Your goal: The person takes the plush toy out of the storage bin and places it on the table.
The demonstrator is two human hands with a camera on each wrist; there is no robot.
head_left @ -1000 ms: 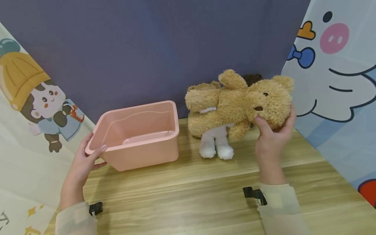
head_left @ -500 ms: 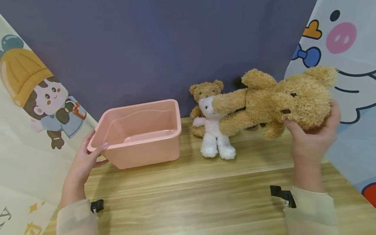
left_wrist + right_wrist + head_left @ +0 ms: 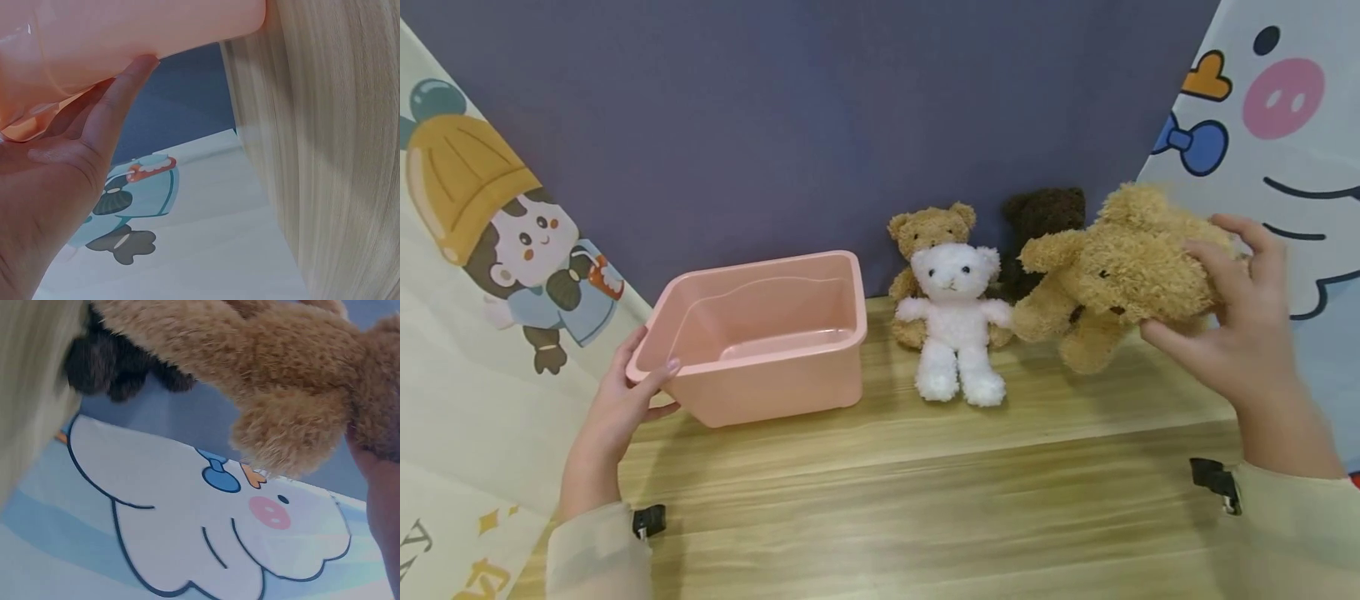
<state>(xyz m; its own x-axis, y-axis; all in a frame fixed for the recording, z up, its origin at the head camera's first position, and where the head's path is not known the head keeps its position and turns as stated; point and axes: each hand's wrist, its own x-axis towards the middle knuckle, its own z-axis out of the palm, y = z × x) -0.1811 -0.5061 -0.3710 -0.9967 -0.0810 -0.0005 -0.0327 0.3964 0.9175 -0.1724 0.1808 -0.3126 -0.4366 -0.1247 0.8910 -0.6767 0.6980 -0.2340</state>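
My left hand (image 3: 613, 408) grips the left end of a pink plastic bin (image 3: 775, 387), thumb over the rim and fingers at the outer side. In the left wrist view, fingers lie along the wall of the bin (image 3: 144, 28). My right hand (image 3: 1247, 325) holds a golden-tan teddy bear (image 3: 1138, 267) by its head. The bear leans face down, with its legs toward the back wall. In the right wrist view, the teddy bear's body and limbs (image 3: 294, 362) fill the top, and only part of the hand (image 3: 381, 487) shows at the right edge.
A white teddy bear (image 3: 955, 321) sits upright on the wooden table (image 3: 880, 500), in front of a smaller tan bear (image 3: 925, 229). A dark brown bear (image 3: 1048, 212) sits behind the held one. A grey-blue wall (image 3: 790, 125) stands behind; cartoon-printed sheets flank both sides.
My right hand has carried the golden-tan teddy bear rightward, uncovering the white and smaller tan bears, then turned it face down with its body toward the back. The left hand stays on the bin.
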